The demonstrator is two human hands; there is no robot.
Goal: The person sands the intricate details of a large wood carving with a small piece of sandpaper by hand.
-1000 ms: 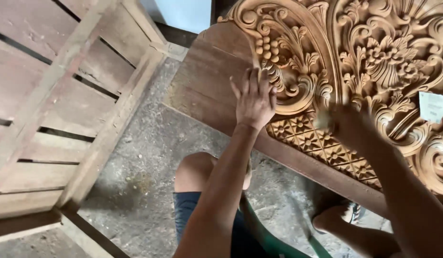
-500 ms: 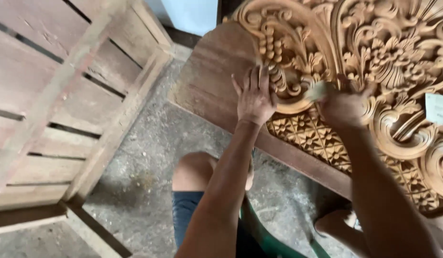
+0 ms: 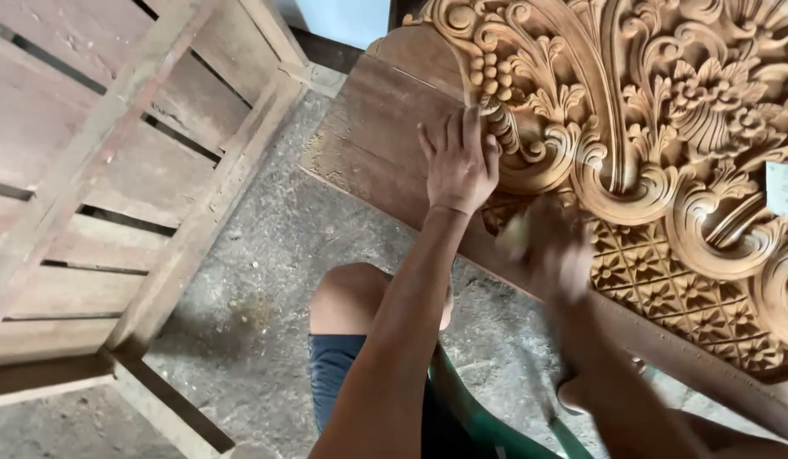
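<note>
At far left, a slatted wooden frame (image 3: 113, 170) leans over the concrete floor (image 3: 266, 280). Centre: left hand (image 3: 458, 161) flat, fingers spread, pressing the carved wooden panel (image 3: 666, 144) at its scrolled left edge. Right hand (image 3: 554, 251) just right and nearer, motion-blurred, curled on a small pale object (image 3: 514, 234), probably sandpaper, against the panel's lattice section; exact grip unclear. Bare knee (image 3: 351, 297) below.

A big wooden frame (image 3: 113, 170) made of long slats leans on the left. Dark gaps show between its boards. The floor (image 3: 266, 263) is grey, rough concrete with dust on it. Far at the top there is a pale blue wall (image 3: 343, 17). A small white paper (image 3: 783, 189) sits at the right edge.
</note>
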